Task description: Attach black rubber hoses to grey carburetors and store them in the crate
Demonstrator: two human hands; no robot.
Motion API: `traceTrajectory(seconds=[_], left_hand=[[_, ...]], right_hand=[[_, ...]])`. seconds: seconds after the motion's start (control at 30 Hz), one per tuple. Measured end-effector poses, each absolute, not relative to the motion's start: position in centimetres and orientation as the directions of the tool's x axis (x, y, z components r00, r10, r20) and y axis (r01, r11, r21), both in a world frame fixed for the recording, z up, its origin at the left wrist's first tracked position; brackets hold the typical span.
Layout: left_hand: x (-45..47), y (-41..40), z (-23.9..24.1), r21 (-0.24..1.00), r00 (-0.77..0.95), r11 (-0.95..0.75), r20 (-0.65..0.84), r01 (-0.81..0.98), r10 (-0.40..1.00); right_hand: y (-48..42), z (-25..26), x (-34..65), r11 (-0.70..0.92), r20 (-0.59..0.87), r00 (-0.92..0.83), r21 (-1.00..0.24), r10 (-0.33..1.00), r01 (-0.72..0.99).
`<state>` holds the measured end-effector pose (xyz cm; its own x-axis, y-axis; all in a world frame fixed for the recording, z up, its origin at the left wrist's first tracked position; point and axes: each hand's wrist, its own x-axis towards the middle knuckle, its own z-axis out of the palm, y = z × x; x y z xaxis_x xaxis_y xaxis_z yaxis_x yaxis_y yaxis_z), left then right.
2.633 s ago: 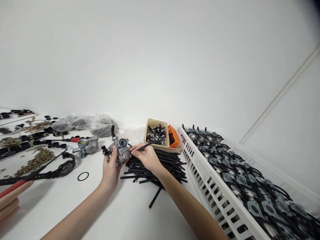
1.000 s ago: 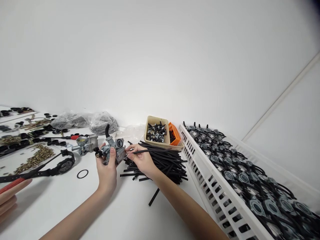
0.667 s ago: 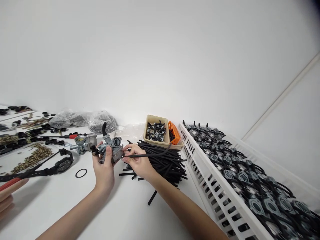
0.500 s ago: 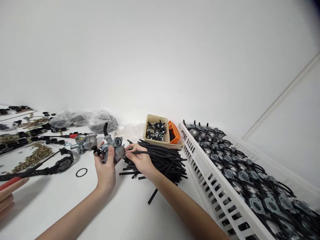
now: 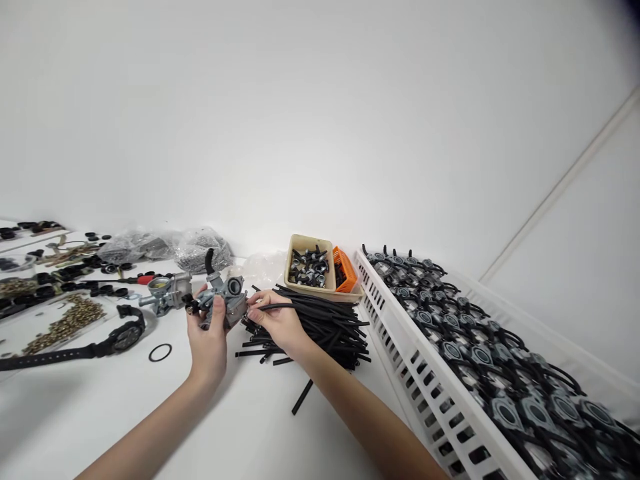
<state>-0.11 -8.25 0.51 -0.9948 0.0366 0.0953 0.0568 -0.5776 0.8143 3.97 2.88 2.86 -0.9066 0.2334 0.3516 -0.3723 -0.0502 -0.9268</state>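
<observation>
Left hand: the left hand (image 5: 207, 340) is wrapped around a grey metal carburetor (image 5: 234, 303), thumb laid against its near side.
Right hand: the right hand (image 5: 280, 323) grips a slim black hose (image 5: 275, 306) between thumb and fingers, right up against the carburetor's right side.
Hose end: the fingers cover it, so from here I can't tell whether it sits on the metal.
Carburetor: it is held over the counter (image 5: 260, 427), left of the hose pile, with a short black elbow (image 5: 209, 260) sticking up from its far side.
Hose pile: a heap of black hoses (image 5: 330, 327) lies just right of the hands, a single hose (image 5: 302, 397) poking out toward the near side.
Behind the pile: a cream tray (image 5: 310, 288) of small black and silver parts, with an orange basket (image 5: 347, 277) touching or just beside its right.
Right side: a long white crate (image 5: 440, 363) holds rows of carburetors with black hoses.
Left side: a second carburetor (image 5: 167, 293) stands near the left hand; nearer lie a black ring (image 5: 159, 361) and a black wristwatch (image 5: 127, 337).
Far left: loose brass pieces (image 5: 70, 323) and bulging clear bags (image 5: 203, 250).
</observation>
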Motion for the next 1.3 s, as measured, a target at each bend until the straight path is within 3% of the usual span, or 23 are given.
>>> traceTrajectory(seconds=[0.17,0.3,0.57,0.77,0.87,1.03,1.3], left_hand=[[0.2,-8.2,1.4,0.779,-0.998,-0.627,0.043,0.005,0.046],[0.2,-8.0,1.1,0.755,-0.986,-0.651,0.036,-0.079,0.162],[-0.2,-8.3,0.5,0.708,-0.948,-0.683,0.062,-0.179,0.313],[0.1,-8.2,1.4,0.682,-0.923,-0.690,0.061,-0.240,0.381],[0.3,-8.2,1.4,0.677,-0.914,-0.689,0.060,-0.259,0.402],[0.2,-8.3,1.4,0.662,-0.909,-0.693,0.045,-0.284,0.415],[0.1,-8.6,1.4,0.660,-0.887,-0.666,-0.003,-0.348,0.461]], right_hand=[[3.2,3.6,4.0,-0.298,0.168,-0.917,-0.911,0.362,-0.285],[3.3,3.2,3.8,-0.400,0.074,-0.894,-0.875,0.443,-0.270],[3.3,3.5,4.0,-0.180,0.238,-0.852,-0.918,0.467,-0.354],[3.3,4.4,4.3,-0.052,0.345,-0.852,-0.917,0.394,-0.395],[3.3,4.5,4.4,-0.020,0.326,-0.862,-0.932,0.389,-0.361],[3.4,4.7,4.6,0.033,0.258,-0.831,-0.960,0.492,-0.278],[2.8,5.4,4.9,-0.191,0.231,-0.911,-0.932,0.342,-0.308]])
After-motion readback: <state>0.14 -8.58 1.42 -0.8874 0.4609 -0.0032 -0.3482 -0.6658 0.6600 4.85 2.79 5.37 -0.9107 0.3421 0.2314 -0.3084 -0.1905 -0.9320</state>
